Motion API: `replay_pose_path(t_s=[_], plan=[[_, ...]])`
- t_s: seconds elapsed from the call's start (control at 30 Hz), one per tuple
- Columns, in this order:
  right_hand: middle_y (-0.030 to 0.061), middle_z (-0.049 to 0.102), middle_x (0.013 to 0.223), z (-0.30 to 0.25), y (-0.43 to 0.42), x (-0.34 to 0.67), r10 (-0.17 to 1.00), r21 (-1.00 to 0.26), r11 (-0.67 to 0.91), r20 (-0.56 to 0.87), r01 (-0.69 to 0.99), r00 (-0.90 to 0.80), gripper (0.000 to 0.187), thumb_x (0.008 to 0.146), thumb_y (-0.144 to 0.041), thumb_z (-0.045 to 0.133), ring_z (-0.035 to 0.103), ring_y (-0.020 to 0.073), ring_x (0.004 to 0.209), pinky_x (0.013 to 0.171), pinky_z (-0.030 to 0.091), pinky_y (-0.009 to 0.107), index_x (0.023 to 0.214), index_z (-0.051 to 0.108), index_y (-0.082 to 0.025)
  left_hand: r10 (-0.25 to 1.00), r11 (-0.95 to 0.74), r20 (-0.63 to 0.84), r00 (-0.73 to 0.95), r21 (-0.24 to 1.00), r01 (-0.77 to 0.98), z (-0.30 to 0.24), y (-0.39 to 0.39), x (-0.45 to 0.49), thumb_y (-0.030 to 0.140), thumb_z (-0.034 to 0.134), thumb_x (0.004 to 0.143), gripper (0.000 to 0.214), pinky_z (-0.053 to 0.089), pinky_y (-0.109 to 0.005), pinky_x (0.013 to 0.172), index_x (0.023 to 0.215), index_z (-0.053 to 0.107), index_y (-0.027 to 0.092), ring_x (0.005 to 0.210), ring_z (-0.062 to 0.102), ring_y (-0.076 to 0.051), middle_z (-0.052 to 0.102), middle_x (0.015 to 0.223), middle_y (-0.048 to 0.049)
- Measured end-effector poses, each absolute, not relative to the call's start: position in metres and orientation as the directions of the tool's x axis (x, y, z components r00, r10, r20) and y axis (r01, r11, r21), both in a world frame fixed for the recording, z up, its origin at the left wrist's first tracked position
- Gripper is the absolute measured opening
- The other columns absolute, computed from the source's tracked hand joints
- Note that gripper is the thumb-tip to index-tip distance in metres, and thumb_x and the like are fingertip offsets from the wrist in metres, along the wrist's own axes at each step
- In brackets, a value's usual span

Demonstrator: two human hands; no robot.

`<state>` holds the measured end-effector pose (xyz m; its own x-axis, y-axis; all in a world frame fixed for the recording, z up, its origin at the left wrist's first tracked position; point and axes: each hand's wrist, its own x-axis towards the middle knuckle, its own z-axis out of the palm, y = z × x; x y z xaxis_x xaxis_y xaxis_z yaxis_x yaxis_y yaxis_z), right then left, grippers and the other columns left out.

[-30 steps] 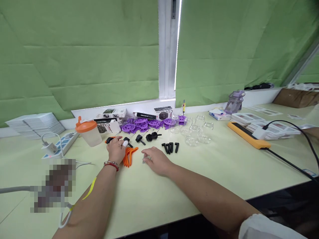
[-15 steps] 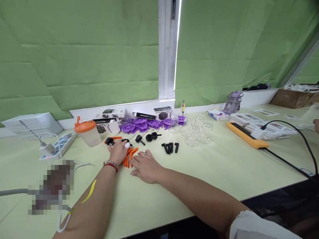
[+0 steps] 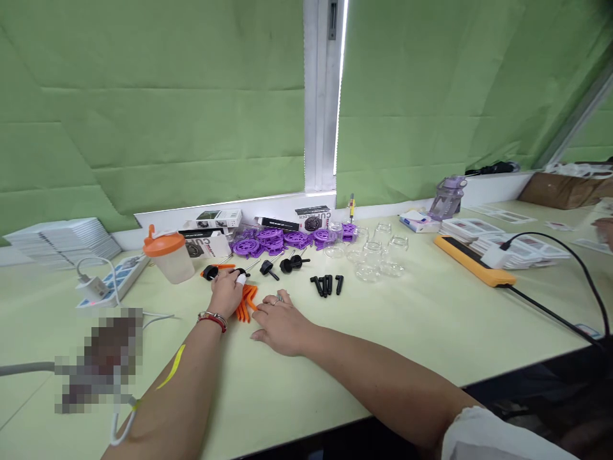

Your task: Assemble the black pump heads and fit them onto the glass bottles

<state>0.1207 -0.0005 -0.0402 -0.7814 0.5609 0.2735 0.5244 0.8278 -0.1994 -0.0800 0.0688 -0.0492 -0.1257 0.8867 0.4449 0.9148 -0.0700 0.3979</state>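
My left hand (image 3: 226, 295) lies over a black part with a round end (image 3: 209, 273) and another black piece by its fingertips. Its fingers look spread, with a white wrap on one, though the far tips are partly hidden. Several bent orange plastic pieces (image 3: 243, 310) lie side by side between my hands. My right hand (image 3: 283, 326) rests low on the table, fingers apart, fingertips against the rightmost orange piece. Farther off are black knob-like parts with metal rods (image 3: 267, 268) and several short black elbow-shaped pieces (image 3: 328, 285).
Behind stand purple wheel-shaped parts (image 3: 246, 246), a printed box (image 3: 313, 218) and clear cups (image 3: 372, 254). An orange-lidded shaker cup (image 3: 168, 255) and white power strip (image 3: 125, 279) are left; a yellow power strip (image 3: 474, 260) and another person's hand (image 3: 604, 229) are right.
The rightmost orange piece has shifted left, closer to the other orange pieces. Both my hands stay nearly in place. At the far right, the other person's hand has come further into view.
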Motion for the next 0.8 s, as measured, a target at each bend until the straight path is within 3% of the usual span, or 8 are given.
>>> replay_pose_path(t_s=[0.23,0.37,0.5,0.63,0.8], plan=[[0.0118,0.064,0.106,-0.036,-0.002,0.124,0.578,-0.214,0.816,0.310,0.537,-0.755,0.035,0.092,-0.043,0.046,0.046,0.0256,0.110,0.101,0.022,0.047,0.104,0.060,-0.013,0.820,-0.100,0.543,-0.180,0.446,0.889,-0.045,0.065,-0.082,0.021,0.040,0.080,0.041,0.034,-0.042,0.108,0.111,0.064,0.009,0.121,0.046,-0.029,0.052,0.125,-0.0176],[0.0107,0.065,0.104,-0.034,-0.002,0.126,0.585,-0.237,0.811,0.352,0.535,-0.731,0.030,0.091,-0.040,0.050,0.048,0.0243,0.108,0.099,0.024,0.044,0.102,0.062,-0.014,0.787,-0.124,0.584,-0.197,0.463,0.877,-0.042,0.060,-0.081,0.021,0.039,0.080,0.041,0.034,-0.041,0.109,0.114,0.062,0.012,0.122,0.046,-0.028,0.050,0.127,-0.0152],[0.0105,0.064,0.111,-0.037,0.003,0.129,0.623,-0.300,0.782,0.386,0.546,-0.680,0.023,0.089,-0.023,0.053,0.053,0.0215,0.103,0.095,0.031,0.039,0.108,0.061,-0.014,0.769,-0.163,0.613,-0.182,0.463,0.871,-0.038,0.055,-0.077,0.019,0.041,0.079,0.041,0.035,-0.040,0.109,0.114,0.062,0.016,0.122,0.046,-0.026,0.051,0.126,-0.0114],[0.0088,0.066,0.114,-0.039,0.012,0.134,0.639,-0.430,0.768,0.457,0.475,-0.619,0.031,0.086,-0.007,0.045,0.058,0.0182,0.103,0.092,0.038,0.034,0.111,0.062,-0.016,0.759,-0.213,0.636,-0.139,0.444,0.870,-0.033,0.050,-0.070,0.021,0.042,0.080,0.039,0.035,-0.040,0.110,0.113,0.062,0.017,0.124,0.045,-0.025,0.051,0.127,-0.0107],[0.0060,0.070,0.104,-0.033,0.025,0.146,0.803,-0.725,0.596,0.527,0.346,-0.278,0.024,0.081,-0.016,0.056,0.063,0.0198,0.097,0.092,0.045,0.036,0.101,0.069,-0.020,0.738,-0.287,0.670,-0.078,0.417,0.862,-0.032,0.046,-0.062,0.023,0.043,0.082,0.036,0.036,-0.039,0.110,0.112,0.063,0.018,0.123,0.047,-0.023,0.050,0.130,-0.0096]])
